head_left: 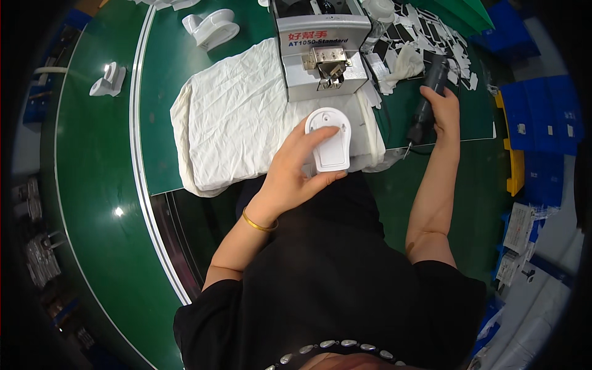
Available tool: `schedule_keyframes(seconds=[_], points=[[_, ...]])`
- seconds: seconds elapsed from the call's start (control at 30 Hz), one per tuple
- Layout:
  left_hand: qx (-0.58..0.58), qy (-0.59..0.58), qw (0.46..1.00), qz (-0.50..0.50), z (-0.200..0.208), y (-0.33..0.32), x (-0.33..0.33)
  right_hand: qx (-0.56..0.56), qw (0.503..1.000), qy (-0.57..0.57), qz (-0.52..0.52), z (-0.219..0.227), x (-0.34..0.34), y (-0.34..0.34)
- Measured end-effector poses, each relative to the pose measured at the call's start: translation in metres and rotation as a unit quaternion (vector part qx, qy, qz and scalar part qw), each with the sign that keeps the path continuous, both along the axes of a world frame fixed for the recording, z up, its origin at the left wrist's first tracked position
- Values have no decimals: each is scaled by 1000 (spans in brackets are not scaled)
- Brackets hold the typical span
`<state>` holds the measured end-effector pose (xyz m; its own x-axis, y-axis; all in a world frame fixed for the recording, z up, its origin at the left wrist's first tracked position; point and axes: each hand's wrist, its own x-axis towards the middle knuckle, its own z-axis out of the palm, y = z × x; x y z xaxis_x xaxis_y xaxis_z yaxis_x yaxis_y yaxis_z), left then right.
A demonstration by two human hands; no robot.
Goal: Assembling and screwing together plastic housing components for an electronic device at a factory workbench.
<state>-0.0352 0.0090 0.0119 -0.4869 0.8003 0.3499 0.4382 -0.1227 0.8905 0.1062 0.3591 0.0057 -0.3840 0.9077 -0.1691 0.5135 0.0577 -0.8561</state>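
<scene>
A white plastic housing [331, 151], rounded at its far end and squarer at the near one, is gripped by my left hand [293, 161]. The thumb and fingers hold its sides, and one finger lies across its recessed face near small holes. Over to the right, my right hand [443, 111] is wrapped round a black electric screwdriver [423, 111], whose thin bit points down toward the table's near edge. Beyond the housing stands a grey and black screw feeder [327, 58] with a metal mechanism on its front. The housing and the screwdriver are well apart.
A white cloth [231, 117] covers the table left of the feeder. White moulded parts [213, 28] stand at the back left; another part [108, 80] sits on the green surface [98, 179] further left. Small black and white pieces [425, 31] lie scattered back right, near blue bins [542, 114].
</scene>
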Motion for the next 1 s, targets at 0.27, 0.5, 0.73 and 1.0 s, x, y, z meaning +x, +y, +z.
schedule_keyframes(seconds=[0.27, 0.5, 0.73, 1.0], points=[[-48, 102, 993, 27, -13, -10, 4, -125, 770, 580, 234, 101, -61, -85], [-43, 140, 988, 50, -28, -11, 9, 104, 835, 505, 193, 130, -134, -150], [-45, 115, 992, 36, -19, -12, 10, 45, 870, 382, 307, 155, -134, -161], [-32, 126, 990, 47, -27, -9, 11, 66, 817, 482, 309, 136, -142, -152]])
